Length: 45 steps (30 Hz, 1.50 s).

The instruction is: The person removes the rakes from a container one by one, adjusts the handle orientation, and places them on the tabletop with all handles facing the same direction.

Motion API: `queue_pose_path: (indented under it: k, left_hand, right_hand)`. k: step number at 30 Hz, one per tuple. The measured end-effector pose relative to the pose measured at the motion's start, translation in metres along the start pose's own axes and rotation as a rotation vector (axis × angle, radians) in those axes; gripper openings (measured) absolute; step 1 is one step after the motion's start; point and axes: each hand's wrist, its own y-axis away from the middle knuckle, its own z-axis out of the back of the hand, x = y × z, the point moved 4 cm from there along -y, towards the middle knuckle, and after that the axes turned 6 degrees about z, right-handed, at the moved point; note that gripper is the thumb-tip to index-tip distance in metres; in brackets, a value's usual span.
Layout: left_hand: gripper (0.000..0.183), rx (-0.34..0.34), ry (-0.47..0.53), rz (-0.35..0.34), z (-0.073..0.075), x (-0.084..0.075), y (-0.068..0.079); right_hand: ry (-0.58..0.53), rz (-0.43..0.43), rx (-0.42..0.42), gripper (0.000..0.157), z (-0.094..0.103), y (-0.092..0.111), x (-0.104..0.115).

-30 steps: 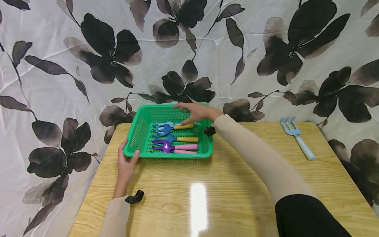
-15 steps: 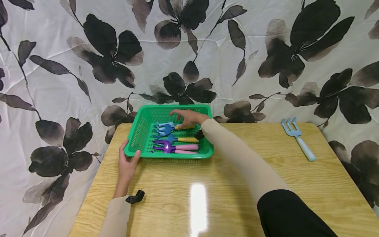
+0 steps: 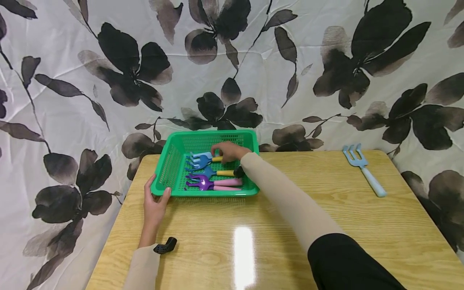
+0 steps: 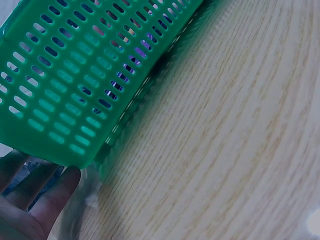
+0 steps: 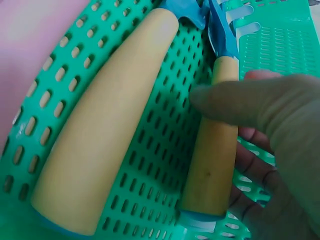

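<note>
My right hand (image 3: 228,152) reaches into a green plastic basket (image 3: 251,141) and grips the yellow handle of a blue hand rake (image 5: 209,155). In the right wrist view the thumb lies across that handle, with fingers on its far side. A second yellow-handled blue tool (image 5: 110,120) lies beside it. Nearer the front wall, purple hand rakes (image 3: 204,182) with pink handles lie in the basket. A light blue rake head (image 3: 203,154) shows behind the gripped one. My left hand (image 3: 154,209) holds the basket's near left corner, its thumb (image 4: 60,192) against the green wall.
A pale blue hand rake (image 3: 366,169) lies at the right of the wooden table (image 3: 308,185). The basket stands near the table's back edge, close to a floral cloth (image 3: 282,88) behind it.
My right hand has moved down and left into the basket, from above the tools to a grip on the yellow handle. The left hand has stayed at the corner.
</note>
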Motion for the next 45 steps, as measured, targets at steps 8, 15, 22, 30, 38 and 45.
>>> queue_pose_path:
  k: [8, 15, 22, 30, 38, 45]
  left_hand:
    - [0.069, -0.007, -0.018, -0.005, 0.002, -0.001, 0.004]
    - [0.069, 0.007, -0.004, -0.032, 0.001, 0.0, 0.001]
    - [0.068, 0.001, 0.018, -0.05, 0.0, 0.004, 0.001]
    - [0.068, -0.003, 0.01, -0.063, 0.0, 0.005, 0.002]
    - [0.068, 0.004, 0.015, -0.052, 0.0, 0.004, 0.002]
    - [0.068, 0.001, 0.005, -0.047, 0.001, 0.0, 0.002]
  right_hand:
    - [0.036, -0.021, -0.03, 0.034, -0.005, -0.001, 0.0]
    - [0.048, -0.029, -0.041, 0.033, -0.005, -0.001, -0.004]
    - [0.061, -0.039, -0.041, 0.03, -0.006, -0.001, -0.006]
    - [0.029, -0.033, -0.042, 0.031, -0.005, 0.001, -0.003]
    - [-0.09, -0.036, -0.035, 0.029, 0.005, 0.009, 0.011]
    - [-0.034, -0.015, -0.046, 0.029, 0.018, 0.017, 0.022]
